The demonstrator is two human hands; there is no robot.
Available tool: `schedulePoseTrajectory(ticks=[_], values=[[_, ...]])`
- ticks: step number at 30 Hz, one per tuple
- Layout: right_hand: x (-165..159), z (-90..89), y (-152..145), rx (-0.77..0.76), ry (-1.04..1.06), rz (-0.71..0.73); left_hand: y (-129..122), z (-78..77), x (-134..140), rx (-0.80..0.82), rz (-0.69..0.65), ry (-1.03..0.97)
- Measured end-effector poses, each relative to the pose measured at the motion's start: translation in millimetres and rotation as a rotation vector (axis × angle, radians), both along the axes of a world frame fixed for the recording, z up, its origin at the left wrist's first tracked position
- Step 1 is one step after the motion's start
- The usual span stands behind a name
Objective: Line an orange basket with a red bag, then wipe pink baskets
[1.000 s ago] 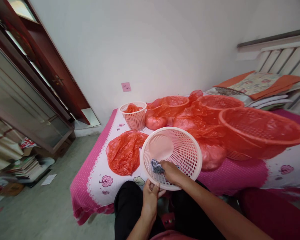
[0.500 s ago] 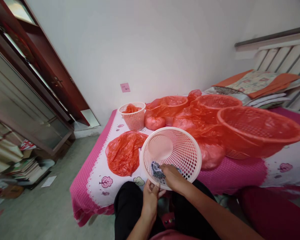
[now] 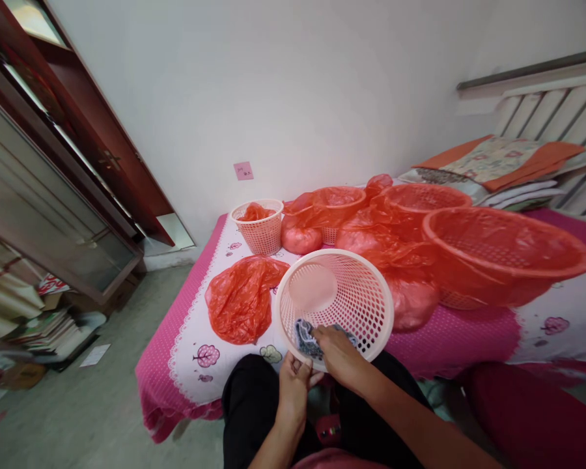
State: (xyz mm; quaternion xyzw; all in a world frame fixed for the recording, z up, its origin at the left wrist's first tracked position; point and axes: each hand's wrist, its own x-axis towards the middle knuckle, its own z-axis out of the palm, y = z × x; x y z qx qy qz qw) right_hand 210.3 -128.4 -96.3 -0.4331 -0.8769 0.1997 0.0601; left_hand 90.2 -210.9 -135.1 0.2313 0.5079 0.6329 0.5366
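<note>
A pale pink perforated plastic basket (image 3: 317,286) rests tilted over my lap at the bed's edge, its mouth facing me. My left hand (image 3: 295,378) grips the near rim, thumb on the upper side and fingers underneath. Inside the basket, my right hand (image 3: 336,348) is closed on a grey-blue cloth (image 3: 303,335), pressed against the lower inner wall. Part of the cloth is hidden under that hand. Left of the basket a crumpled red plastic bag (image 3: 241,303) lies on the bedspread.
A small basket (image 3: 261,234) holding red plastic stands near the wall. Several red-lined baskets (image 3: 508,254) and filled red bags (image 3: 413,303) crowd the right side of the bed (image 3: 166,378). Folded bedding (image 3: 498,163) is piled at the far right. A door (image 3: 102,143) stands at left.
My right hand has shifted very slightly with the cloth inside the basket. My left hand keeps its grip on the rim, and the basket has barely moved.
</note>
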Motion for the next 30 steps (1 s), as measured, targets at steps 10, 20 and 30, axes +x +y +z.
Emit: schedulePoseTrajectory(ticks=[10,20,30], values=[[2,3.4,-7,-0.017,0.020,0.010,-1,-8.5,-1,0.032,0.004,-0.016],[5,7.6,-16,-0.026,0.026,0.027,-1,-6.7,0,0.003,0.027,-0.020],[8,15.0,-24,-0.046,0.072,0.025,-1,-6.8,-1,-0.013,0.025,-0.045]])
